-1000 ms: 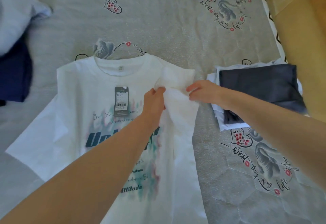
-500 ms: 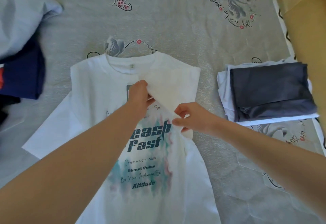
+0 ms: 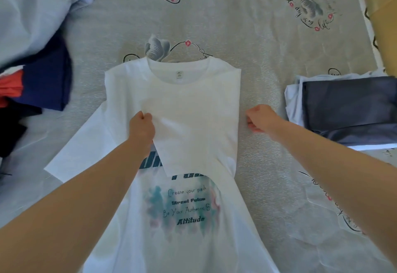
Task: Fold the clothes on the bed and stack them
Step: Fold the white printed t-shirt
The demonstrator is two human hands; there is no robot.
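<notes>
A white T-shirt (image 3: 189, 238) with a teal print lies face up on the bed, collar away from me. Its right sleeve (image 3: 193, 126) is folded across the chest and covers the top of the print. My left hand (image 3: 142, 127) pinches the free edge of that folded sleeve. Just off the shirt's folded right edge, my right hand (image 3: 258, 118) has its fingers curled, and I see no cloth in it. At the right sits the stack of folded clothes (image 3: 348, 105), a dark grey piece on top of white ones.
At the left lies an unfolded pile: a light blue garment (image 3: 32, 15), a navy one (image 3: 50, 79), an orange-red one (image 3: 10, 88) and something black. The grey bedsheet (image 3: 214, 15) carries heart prints. The bed's right edge (image 3: 365, 25) meets a yellow-brown surface.
The right sleeve has been laid flat across the chest, hiding the hang tag. My right hand let go of it and moved right to the shirt's edge. My left hand shifted left with the sleeve edge.
</notes>
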